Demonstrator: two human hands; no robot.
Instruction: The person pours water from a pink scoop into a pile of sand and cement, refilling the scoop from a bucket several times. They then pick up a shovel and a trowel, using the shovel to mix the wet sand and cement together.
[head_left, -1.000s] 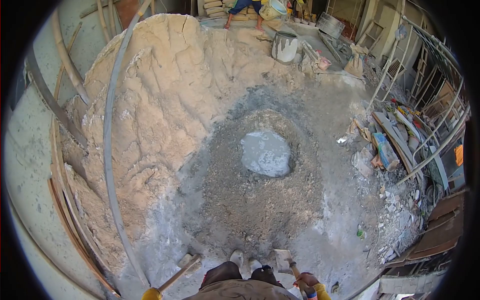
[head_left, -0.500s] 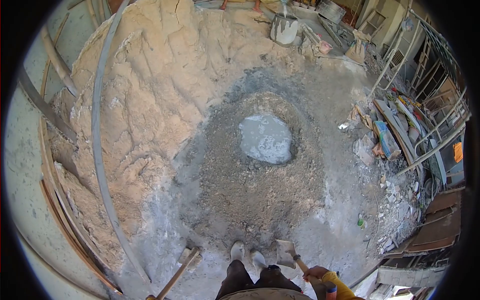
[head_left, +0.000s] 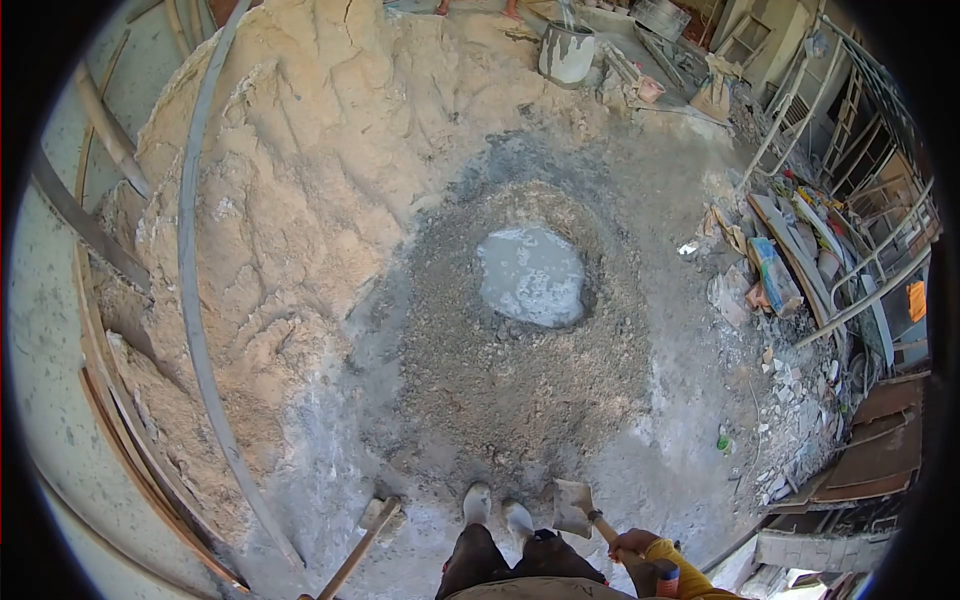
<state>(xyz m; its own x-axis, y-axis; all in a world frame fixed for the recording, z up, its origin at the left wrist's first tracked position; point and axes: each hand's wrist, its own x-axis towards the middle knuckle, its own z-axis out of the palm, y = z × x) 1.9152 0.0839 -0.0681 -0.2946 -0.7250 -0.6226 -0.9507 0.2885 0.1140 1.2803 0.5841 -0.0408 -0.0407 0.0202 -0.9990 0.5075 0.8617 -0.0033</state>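
Observation:
I stand at the near edge of a grey ring of sand and cement (head_left: 500, 400) with a pool of water (head_left: 530, 275) in its middle. My right hand (head_left: 632, 546), in a yellow sleeve, grips the wooden handle of a trowel-like tool whose flat blade (head_left: 572, 507) rests on the ground by my right shoe (head_left: 517, 518). To the left of my shoes lies a second tool, a hoe (head_left: 372, 522). Its wooden handle runs down to the bottom edge of the view. My left hand is out of view there.
A tall heap of pale sand (head_left: 300, 180) fills the left and far side. A long bent metal strip (head_left: 190, 300) arcs along it. A cement-stained bucket (head_left: 565, 52) stands at the far end. Rubble, boards and railings (head_left: 800, 300) crowd the right side.
The view has tilted down and forward: the bucket and a person's feet at the far end slid toward the top edge. My gloved left hand dropped out of view. My right hand keeps its grip.

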